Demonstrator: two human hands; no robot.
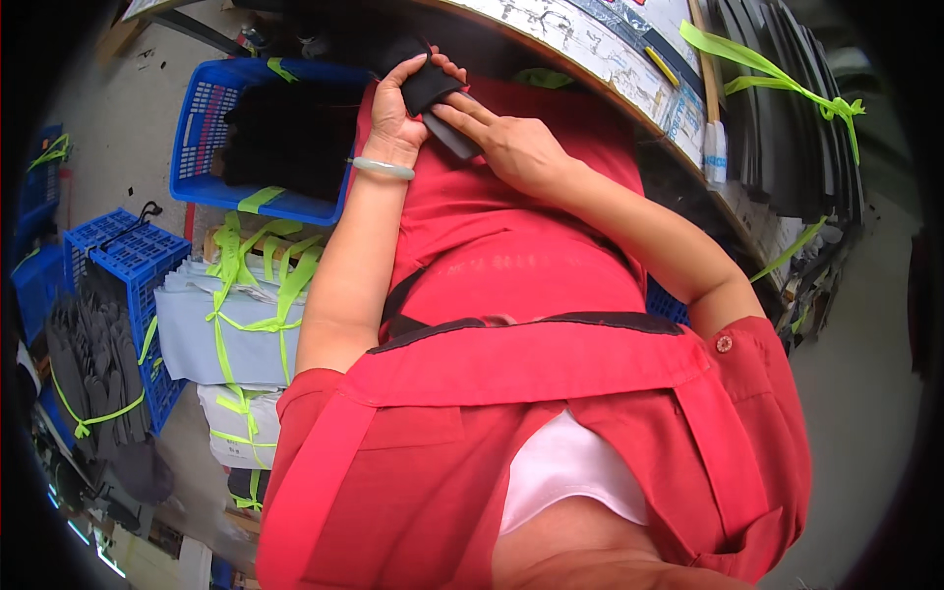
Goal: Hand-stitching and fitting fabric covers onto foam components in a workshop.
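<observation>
Fingers of the left hand (pixel 395 118) curl around a black fabric piece (pixel 430 90) above the red apron (pixel 442 206); the right hand's (pixel 521 149) extend against it, pinching unclear. Seemingly it's being adjusted; the next move calls for steady left support.

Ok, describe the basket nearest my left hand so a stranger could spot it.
Start at your red apron: left of it sits a blue basket with green strips on its rim. It holds black material, whereas grey pieces show at the blue crate farther left.
</observation>
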